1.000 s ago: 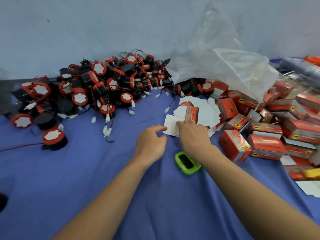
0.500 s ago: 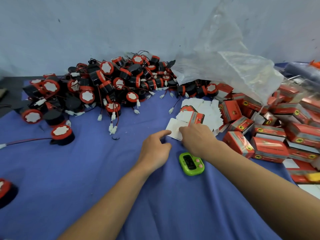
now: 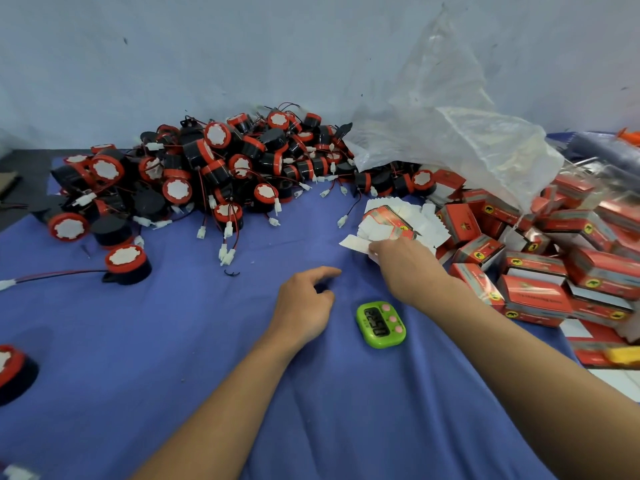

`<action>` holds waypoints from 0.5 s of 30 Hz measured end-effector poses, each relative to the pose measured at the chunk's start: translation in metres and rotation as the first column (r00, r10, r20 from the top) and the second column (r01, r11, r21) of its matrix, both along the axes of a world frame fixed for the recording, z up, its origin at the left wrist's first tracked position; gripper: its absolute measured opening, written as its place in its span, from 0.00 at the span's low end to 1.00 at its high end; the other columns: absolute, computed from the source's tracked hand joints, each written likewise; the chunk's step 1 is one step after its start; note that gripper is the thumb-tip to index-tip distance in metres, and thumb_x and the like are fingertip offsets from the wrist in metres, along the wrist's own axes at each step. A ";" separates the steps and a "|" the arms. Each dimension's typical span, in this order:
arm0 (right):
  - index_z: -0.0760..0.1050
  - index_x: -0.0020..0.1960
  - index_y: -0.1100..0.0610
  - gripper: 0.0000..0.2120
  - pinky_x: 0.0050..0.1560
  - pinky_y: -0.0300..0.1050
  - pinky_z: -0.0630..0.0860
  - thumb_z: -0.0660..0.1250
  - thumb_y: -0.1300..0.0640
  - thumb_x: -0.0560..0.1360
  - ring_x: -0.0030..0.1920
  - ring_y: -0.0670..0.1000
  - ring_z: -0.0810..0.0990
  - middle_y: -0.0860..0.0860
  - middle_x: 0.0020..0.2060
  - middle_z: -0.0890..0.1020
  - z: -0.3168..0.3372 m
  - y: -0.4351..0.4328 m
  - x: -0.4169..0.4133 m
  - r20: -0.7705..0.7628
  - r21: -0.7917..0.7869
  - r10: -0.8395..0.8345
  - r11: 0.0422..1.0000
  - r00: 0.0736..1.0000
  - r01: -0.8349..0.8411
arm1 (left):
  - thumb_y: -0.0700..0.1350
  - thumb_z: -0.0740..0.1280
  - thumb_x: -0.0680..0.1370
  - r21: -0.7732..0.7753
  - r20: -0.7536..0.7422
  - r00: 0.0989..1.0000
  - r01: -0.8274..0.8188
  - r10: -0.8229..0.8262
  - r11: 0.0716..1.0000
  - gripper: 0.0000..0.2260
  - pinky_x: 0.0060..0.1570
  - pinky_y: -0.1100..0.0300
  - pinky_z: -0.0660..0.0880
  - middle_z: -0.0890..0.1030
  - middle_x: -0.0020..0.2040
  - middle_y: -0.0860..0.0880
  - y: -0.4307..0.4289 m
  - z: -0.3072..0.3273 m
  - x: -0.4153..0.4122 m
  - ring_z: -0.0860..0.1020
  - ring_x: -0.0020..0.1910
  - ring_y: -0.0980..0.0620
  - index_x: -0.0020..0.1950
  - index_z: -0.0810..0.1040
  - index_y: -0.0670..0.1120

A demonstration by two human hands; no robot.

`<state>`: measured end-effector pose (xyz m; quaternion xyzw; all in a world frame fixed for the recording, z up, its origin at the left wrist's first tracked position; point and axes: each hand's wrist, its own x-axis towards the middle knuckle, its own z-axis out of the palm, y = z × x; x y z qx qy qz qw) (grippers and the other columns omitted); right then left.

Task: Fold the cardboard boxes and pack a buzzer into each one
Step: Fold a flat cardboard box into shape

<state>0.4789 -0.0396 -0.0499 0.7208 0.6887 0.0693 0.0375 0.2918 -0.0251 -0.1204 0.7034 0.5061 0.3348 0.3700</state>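
Fingers (image 3: 376, 251) of the right hand (image 3: 405, 268) curl down onto a flat blank (image 3: 353, 243), pinching its white edge at the near end of the blank stack (image 3: 398, 221), at one o'clock from the table's middle. Left hand (image 3: 304, 306) rests on the cloth (image 3: 173, 358) mid-table, forefinger stretched toward the blank, other fingers loosely curled, holding nothing.

Judging by the piles, the job is well on but far from over. Many closed boxes (image 3: 554, 271) lie heaped at three o'clock, yet a big heap of loose buzzers (image 3: 225, 168) fills eleven to twelve. This blank is not yet folded.

A green timer (image 3: 381, 323) sits just beside the right wrist. A plastic bag (image 3: 467, 147) droops over the boxes at two. Buzzer wires trail near the stack and could snag.
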 end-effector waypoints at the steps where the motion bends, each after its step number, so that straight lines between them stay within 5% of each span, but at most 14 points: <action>1: 0.79 0.57 0.56 0.10 0.39 0.48 0.71 0.64 0.64 0.77 0.50 0.62 0.82 0.57 0.47 0.82 0.006 0.001 0.002 -0.016 -0.023 0.006 1.000 1.000 -0.007 | 0.35 0.66 0.75 0.000 0.003 1.000 -0.003 0.003 1.000 0.22 0.51 0.84 0.64 0.84 0.62 0.58 0.000 0.000 0.000 0.80 0.61 0.59 0.65 0.84 0.53; 4: 0.83 0.57 0.53 0.10 0.46 0.49 0.78 0.68 0.58 0.77 0.50 0.62 0.82 0.56 0.46 0.84 0.023 -0.001 0.007 -0.171 -0.119 -0.044 0.993 0.984 0.024 | 0.35 0.66 0.74 -0.013 0.022 1.000 -0.005 0.005 1.000 0.22 0.49 0.86 0.64 0.84 0.61 0.57 -0.001 -0.001 -0.001 0.80 0.59 0.60 0.64 0.84 0.53; 6: 0.83 0.55 0.52 0.13 0.41 0.50 0.73 0.67 0.63 0.74 0.46 0.63 0.82 0.54 0.38 0.82 0.028 -0.005 0.005 -0.229 0.165 -0.045 0.983 0.972 0.085 | 0.35 0.67 0.74 -0.022 0.046 0.999 -0.015 0.016 1.000 0.22 0.49 0.85 0.65 0.84 0.60 0.58 -0.001 -0.001 -0.001 0.80 0.57 0.61 0.64 0.85 0.52; 9: 0.83 0.46 0.51 0.15 0.39 0.46 0.65 0.71 0.66 0.63 0.33 0.60 0.80 0.51 0.28 0.79 0.030 -0.013 -0.009 -0.049 0.612 -0.167 0.774 0.985 0.162 | 0.35 0.67 0.76 -0.067 0.134 0.990 -0.041 0.050 0.997 0.20 0.53 0.81 0.70 0.84 0.55 0.60 -0.002 0.000 -0.001 0.81 0.57 0.62 0.62 0.85 0.52; 11: 0.85 0.47 0.50 0.14 0.46 0.47 0.63 0.71 0.64 0.66 0.34 0.59 0.81 0.53 0.30 0.82 0.026 -0.014 -0.011 -0.139 0.604 -0.230 0.751 0.963 0.266 | 0.35 0.67 0.76 -0.085 0.180 0.981 -0.058 0.072 0.995 0.19 0.58 0.72 0.75 0.84 0.54 0.61 -0.001 0.002 -0.004 0.82 0.56 0.63 0.60 0.86 0.52; 15: 0.84 0.50 0.48 0.12 0.47 0.47 0.63 0.67 0.61 0.73 0.45 0.61 0.82 0.55 0.42 0.86 0.008 -0.011 -0.009 -0.145 0.312 -0.252 0.906 0.957 0.286 | 0.35 0.67 0.75 -0.096 0.219 0.971 -0.075 0.095 0.993 0.18 0.56 0.69 0.78 0.84 0.52 0.66 -0.002 0.003 -0.008 0.79 0.52 0.72 0.58 0.87 0.53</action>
